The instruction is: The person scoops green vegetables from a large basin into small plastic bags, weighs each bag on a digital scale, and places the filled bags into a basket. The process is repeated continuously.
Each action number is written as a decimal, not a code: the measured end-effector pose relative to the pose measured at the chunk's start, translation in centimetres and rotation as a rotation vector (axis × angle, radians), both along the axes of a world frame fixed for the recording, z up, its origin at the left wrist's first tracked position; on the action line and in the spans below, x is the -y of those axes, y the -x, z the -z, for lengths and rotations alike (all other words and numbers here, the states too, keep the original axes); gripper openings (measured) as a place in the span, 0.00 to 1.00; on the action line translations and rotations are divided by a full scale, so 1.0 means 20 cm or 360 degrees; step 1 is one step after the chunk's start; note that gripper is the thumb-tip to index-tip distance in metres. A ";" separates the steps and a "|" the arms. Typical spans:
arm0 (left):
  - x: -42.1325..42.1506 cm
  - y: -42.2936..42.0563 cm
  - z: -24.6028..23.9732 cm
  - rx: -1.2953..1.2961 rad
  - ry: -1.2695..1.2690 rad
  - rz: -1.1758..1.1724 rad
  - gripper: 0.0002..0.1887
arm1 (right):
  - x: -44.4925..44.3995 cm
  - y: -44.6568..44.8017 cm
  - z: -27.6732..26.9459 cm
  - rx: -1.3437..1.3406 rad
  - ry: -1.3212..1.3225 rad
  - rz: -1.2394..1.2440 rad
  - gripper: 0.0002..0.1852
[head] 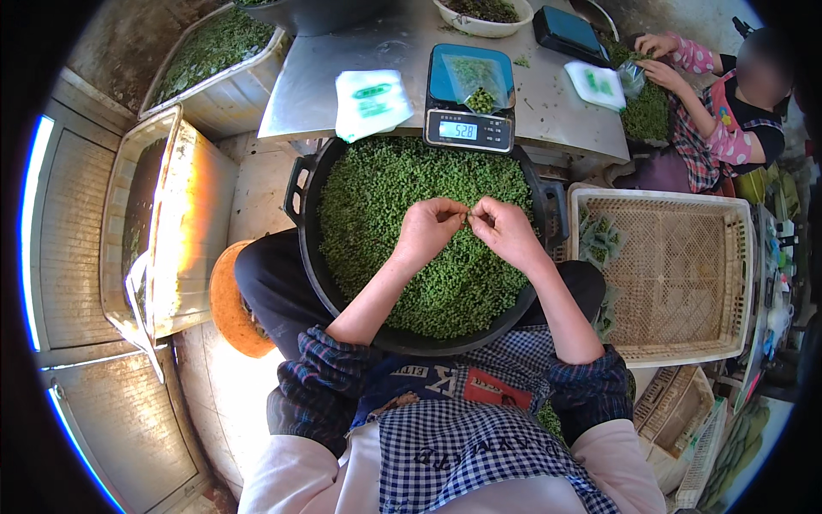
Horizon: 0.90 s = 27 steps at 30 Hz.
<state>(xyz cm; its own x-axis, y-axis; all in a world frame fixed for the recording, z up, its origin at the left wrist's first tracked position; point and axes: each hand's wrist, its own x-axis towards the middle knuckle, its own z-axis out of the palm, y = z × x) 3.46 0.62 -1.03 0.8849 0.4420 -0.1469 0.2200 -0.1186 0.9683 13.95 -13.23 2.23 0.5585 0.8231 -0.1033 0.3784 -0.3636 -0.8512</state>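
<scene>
A large black two-handled tub (309, 257) rests on my lap, heaped with small round green berries (437, 295). Above the heap, my left hand (431, 228) and my right hand (504, 231) meet fingertip to fingertip. Thumb and forefinger of each pinch a tiny plant piece (471, 214), too small to name exactly. Beyond the tub's far rim, a digital scale (470, 132) stands at the metal table's near edge. On its blue pan lies a clear plastic bag (474, 77) with some green berries inside. A stack of printed plastic bags (372, 106) lies left of the scale.
To my right is a beige plastic crate (668, 276) with several filled bags (600, 238) along its left side. Another person (700, 115) handles a bag at the table's right end. White tubs (199, 238) and an orange bucket (241, 308) stand left.
</scene>
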 end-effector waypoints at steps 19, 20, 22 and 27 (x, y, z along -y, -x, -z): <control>-0.07 0.12 -0.44 0.0459 -0.0936 -0.0188 0.31 | -0.44 -0.46 -0.76 0.1657 -0.0020 -0.0134 0.07; -0.10 0.09 -0.47 0.0378 -0.1096 -0.0297 0.36 | -0.42 -0.43 -0.77 0.1565 -0.0052 -0.0246 0.07; -0.16 0.00 -0.32 0.0532 -0.1244 -0.0260 0.41 | -0.40 -0.31 -0.71 0.1095 -0.0005 -0.0507 0.08; -0.04 0.01 -0.08 0.0010 -0.0202 0.0311 0.26 | -0.17 -0.13 -0.62 0.1289 0.0036 -0.0567 0.13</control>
